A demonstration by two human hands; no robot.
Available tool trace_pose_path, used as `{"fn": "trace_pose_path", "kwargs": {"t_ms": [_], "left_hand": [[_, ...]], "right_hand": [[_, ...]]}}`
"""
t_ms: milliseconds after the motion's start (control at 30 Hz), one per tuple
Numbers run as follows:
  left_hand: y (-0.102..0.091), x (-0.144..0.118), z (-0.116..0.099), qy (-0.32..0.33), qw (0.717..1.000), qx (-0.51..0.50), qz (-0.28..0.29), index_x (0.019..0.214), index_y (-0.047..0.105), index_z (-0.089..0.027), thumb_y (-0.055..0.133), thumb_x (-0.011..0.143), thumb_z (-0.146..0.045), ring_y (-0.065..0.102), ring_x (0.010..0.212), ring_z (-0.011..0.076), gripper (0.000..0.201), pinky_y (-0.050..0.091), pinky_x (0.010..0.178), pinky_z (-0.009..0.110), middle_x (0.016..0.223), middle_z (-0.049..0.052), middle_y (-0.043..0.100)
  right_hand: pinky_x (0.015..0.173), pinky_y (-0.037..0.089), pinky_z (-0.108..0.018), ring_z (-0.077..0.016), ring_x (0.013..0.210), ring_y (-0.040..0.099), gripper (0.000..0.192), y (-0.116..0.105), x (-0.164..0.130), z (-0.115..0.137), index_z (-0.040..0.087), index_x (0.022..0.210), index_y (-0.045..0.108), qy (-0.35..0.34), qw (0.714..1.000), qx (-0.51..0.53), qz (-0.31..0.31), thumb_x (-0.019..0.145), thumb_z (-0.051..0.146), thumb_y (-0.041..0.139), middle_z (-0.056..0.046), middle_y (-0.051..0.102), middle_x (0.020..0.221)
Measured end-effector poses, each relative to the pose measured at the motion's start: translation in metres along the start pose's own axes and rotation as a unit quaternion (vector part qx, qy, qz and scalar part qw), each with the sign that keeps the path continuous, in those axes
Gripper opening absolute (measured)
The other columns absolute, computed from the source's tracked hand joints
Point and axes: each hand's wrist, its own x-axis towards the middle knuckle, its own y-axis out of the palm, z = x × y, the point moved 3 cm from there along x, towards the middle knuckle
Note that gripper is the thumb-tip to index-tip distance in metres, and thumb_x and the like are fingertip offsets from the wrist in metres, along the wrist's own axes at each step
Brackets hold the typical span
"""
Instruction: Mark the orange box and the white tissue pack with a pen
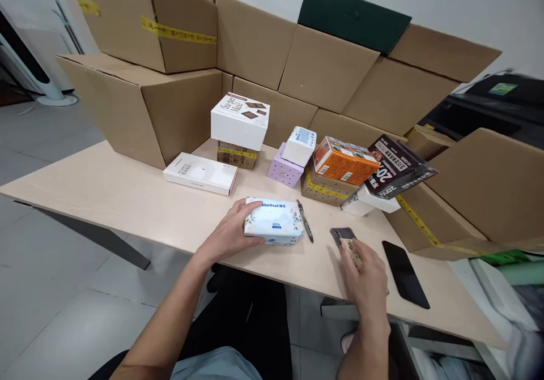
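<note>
My left hand (229, 231) grips the near left end of a white and blue tissue pack (275, 220) lying on the light wooden table (127, 199). A dark pen (305, 221) lies just right of the pack. My right hand (365, 275) rests on the table by a small dark card-like object (341, 234), its fingers touching it. A black phone (405, 273) lies flat to the right of that hand.
Behind stand a flat white box (200, 173), a white box with chocolate print (240, 119) on a small carton, a lilac box (284, 170), an orange box (343, 160) and a dark packet (397, 166). Large cardboard cartons (144, 108) wall the table's back and right.
</note>
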Motion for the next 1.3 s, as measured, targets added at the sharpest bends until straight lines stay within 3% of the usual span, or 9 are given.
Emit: {"fn": "trace_pose_path", "kwargs": {"t_ms": [100,200,300,400,667,867,1033,1167,1300], "left_hand": [[-0.002,-0.005,0.001,-0.003,1.000,-0.015,-0.021,0.144,0.043,-0.033,0.077,0.075,-0.037,0.038,0.141,0.0321,0.077,0.041,0.113,0.048,0.149,0.009,0.039],[-0.009,-0.012,0.002,0.001,0.999,-0.024,-0.034,0.140,0.048,-0.034,0.078,0.074,-0.034,0.039,0.140,0.0317,0.073,0.043,0.112,0.047,0.147,0.007,0.040],[-0.019,-0.020,0.003,0.002,0.999,-0.033,-0.038,0.140,0.048,-0.037,0.078,0.074,-0.034,0.044,0.137,0.0297,0.072,0.047,0.109,0.046,0.146,0.005,0.041],[-0.029,-0.027,0.005,-0.022,0.998,-0.023,-0.056,0.139,0.048,-0.039,0.078,0.075,-0.038,0.047,0.134,0.0280,0.070,0.050,0.106,0.045,0.145,0.003,0.043],[-0.056,-0.036,0.011,-0.048,0.989,-0.011,-0.137,0.136,0.052,-0.039,0.080,0.072,-0.046,0.050,0.131,0.0278,0.070,0.052,0.104,0.043,0.142,0.002,0.044],[-0.095,-0.028,0.024,-0.034,0.971,-0.004,-0.238,0.135,0.053,-0.035,0.079,0.070,-0.054,0.045,0.135,0.0307,0.073,0.051,0.103,0.044,0.143,0.005,0.045],[-0.128,0.003,0.047,-0.012,0.975,0.036,-0.219,0.137,0.051,-0.032,0.080,0.069,-0.050,0.046,0.135,0.0314,0.076,0.049,0.105,0.045,0.147,0.006,0.043],[-0.134,0.024,0.064,-0.007,0.982,0.013,-0.187,0.147,0.040,-0.031,0.072,0.077,-0.049,0.049,0.132,0.0298,0.079,0.047,0.107,0.045,0.152,0.007,0.042],[-0.130,0.020,0.067,-0.078,0.954,0.102,-0.270,0.149,0.037,-0.029,0.064,0.084,-0.053,0.040,0.139,0.0370,0.075,0.035,0.114,0.057,0.152,0.011,0.041]], "right_hand": [[0.079,0.054,-0.040,-0.0252,0.091,0.065,0.054,0.009,-0.007,0.044,0.016,0.124,0.063,0.033,0.988,0.132,0.077,0.090,0.057,0.054,-0.017,0.067,0.118],[0.076,0.056,-0.036,-0.0206,0.086,0.065,0.063,0.026,-0.013,0.081,0.019,0.142,0.049,0.033,0.957,0.232,0.171,0.089,0.051,0.061,-0.015,0.063,0.127],[0.075,0.056,-0.035,-0.0191,0.083,0.065,0.077,0.042,-0.013,0.103,0.022,0.153,0.034,0.014,0.932,0.274,0.235,0.088,0.048,0.065,-0.014,0.061,0.130],[0.075,0.056,-0.035,-0.0174,0.081,0.064,0.076,0.054,-0.011,0.115,0.025,0.154,0.033,-0.005,0.925,0.280,0.258,0.089,0.047,0.064,-0.014,0.054,0.140],[0.076,0.057,-0.034,-0.0165,0.084,0.065,0.065,0.062,-0.012,0.122,0.021,0.149,0.040,-0.018,0.928,0.281,0.246,0.093,0.046,0.059,-0.016,0.051,0.144],[0.073,0.057,-0.034,-0.0160,0.081,0.064,0.056,0.062,-0.014,0.112,0.018,0.142,0.048,-0.010,0.937,0.284,0.204,0.094,0.045,0.056,-0.017,0.058,0.136],[0.073,0.057,-0.033,-0.0159,0.083,0.064,0.050,0.065,-0.017,0.110,0.018,0.138,0.052,-0.018,0.939,0.283,0.195,0.095,0.043,0.056,-0.016,0.059,0.133],[0.074,0.056,-0.033,-0.0163,0.083,0.064,0.048,0.067,-0.018,0.109,0.018,0.137,0.054,-0.023,0.942,0.276,0.190,0.095,0.042,0.056,-0.015,0.061,0.129],[0.076,0.055,-0.032,-0.0177,0.085,0.064,0.050,0.066,-0.019,0.108,0.018,0.138,0.053,-0.007,0.940,0.271,0.208,0.095,0.044,0.056,-0.012,0.065,0.116]]}}
